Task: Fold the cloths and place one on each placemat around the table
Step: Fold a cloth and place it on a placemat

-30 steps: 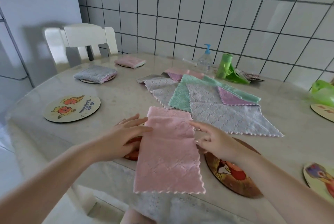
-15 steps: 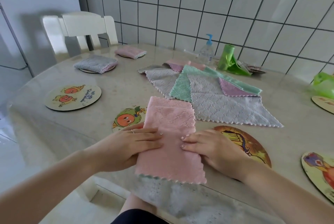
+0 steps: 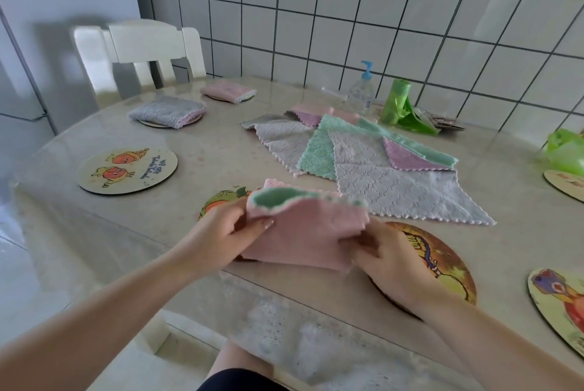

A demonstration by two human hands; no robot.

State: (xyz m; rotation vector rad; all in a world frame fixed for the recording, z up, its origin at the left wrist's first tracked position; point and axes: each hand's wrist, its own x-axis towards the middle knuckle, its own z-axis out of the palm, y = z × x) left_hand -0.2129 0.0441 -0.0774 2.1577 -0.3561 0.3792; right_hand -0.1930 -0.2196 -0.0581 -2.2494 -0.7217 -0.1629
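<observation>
A pink cloth (image 3: 303,232) with a green underside lies at the table's near edge, its near half lifted and folded away from me. My left hand (image 3: 221,232) pinches its left edge and my right hand (image 3: 388,261) grips its right edge. Under it sits an orange-fruit placemat (image 3: 221,201), partly hidden, and a brown placemat (image 3: 442,261) lies under my right hand. A pile of unfolded grey, green and purple cloths (image 3: 363,157) lies in the middle. A folded grey cloth (image 3: 166,109) and a folded pink cloth (image 3: 227,90) each rest on a far placemat. A bare round placemat (image 3: 126,169) lies at the left.
A white chair (image 3: 142,52) stands behind the table's far left. A pump bottle (image 3: 361,90) and green bags (image 3: 401,109) stand by the tiled wall. More placemats (image 3: 559,299) lie at the right edge, with a green bag (image 3: 565,150) beyond.
The long pink strip was pulled toward me and pressed flat. Both hands have now taken its near edge and lifted it up and away, so the green underside shows.
</observation>
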